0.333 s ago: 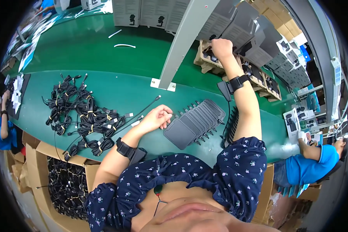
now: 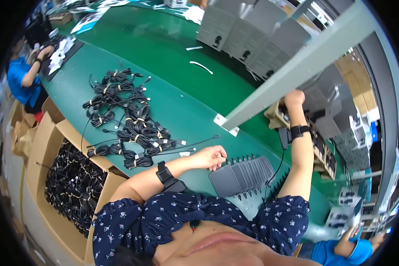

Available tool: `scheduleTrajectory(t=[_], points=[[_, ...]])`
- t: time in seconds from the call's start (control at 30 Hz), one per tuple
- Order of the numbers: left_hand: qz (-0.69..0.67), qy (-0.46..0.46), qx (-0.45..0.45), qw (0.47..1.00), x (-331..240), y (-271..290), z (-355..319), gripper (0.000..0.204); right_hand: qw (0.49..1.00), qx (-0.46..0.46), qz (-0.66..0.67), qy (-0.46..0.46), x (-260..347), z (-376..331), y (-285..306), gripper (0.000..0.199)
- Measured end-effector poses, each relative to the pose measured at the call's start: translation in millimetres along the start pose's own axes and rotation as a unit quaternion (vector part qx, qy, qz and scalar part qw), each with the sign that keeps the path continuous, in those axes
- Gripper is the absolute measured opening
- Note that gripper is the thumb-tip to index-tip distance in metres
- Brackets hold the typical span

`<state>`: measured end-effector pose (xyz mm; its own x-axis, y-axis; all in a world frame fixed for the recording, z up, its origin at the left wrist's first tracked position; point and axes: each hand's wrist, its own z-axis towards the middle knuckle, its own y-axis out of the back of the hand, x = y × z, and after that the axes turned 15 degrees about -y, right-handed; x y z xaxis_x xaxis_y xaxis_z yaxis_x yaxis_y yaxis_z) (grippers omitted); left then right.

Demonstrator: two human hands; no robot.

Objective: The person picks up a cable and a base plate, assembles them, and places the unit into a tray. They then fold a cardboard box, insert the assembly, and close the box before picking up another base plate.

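Note:
My left hand, its fingers curled in, rests beside a row of flat dark grey panels that overlap and have small black pegs along their edges. Whether anything sits in those fingers cannot be made out. Farther off, my right arm stretches past the grey metal post, and my right hand is closed at a brown moulded-pulp tray with dark parts in it. What this hand grips is hidden. To the left of my left hand lie several bundled black cables, with pale bands round them and light plugs.
A slanting metal post is bolted to the green table. Printed grey boxes stand behind it. An open carton full of black cables is at lower left. Co-workers in blue sit at left and lower right.
The whole view has turned, so table, cables and panels appear shifted and tilted. My right hand stays closed at the pulp tray, and my left hand stays curled beside the panels.

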<state>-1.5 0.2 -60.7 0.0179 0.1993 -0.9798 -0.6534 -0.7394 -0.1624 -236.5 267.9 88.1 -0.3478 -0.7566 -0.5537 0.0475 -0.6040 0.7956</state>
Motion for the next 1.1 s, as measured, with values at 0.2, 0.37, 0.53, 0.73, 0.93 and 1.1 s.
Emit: scheduleTrajectory(t=[0.2, 0.37, 0.53, 0.73, 0.93, 1.1], points=[[0.019, 0.0, -0.003, 1.0, -6, -3, -1, 0.016, 0.961, -0.039, 0.255, -0.097, 28, 3, -62, 0.033], [0.032, 0.002, -0.004, 0.999, -6, -4, -1, 0.017, 0.935, -0.053, 0.315, -0.152, 27, -10, -73, 0.038], [0.04, 0.002, -0.007, 0.999, -7, -2, 0, 0.017, 0.946, -0.169, 0.254, -0.106, 9, -14, -76, 0.036], [0.039, 0.009, -0.008, 0.999, -9, -1, -1, 0.017, 0.937, 0.025, 0.329, -0.118, -1, -7, -79, 0.035], [0.036, 0.009, -0.002, 0.999, -8, -3, 0, 0.016, 0.93, 0.004, 0.326, -0.173, 5, -1, -77, 0.032], [0.053, 0.0, -0.008, 0.999, -4, -2, -1, 0.015, 0.917, -0.062, 0.371, -0.137, 2, -23, -85, 0.026]])
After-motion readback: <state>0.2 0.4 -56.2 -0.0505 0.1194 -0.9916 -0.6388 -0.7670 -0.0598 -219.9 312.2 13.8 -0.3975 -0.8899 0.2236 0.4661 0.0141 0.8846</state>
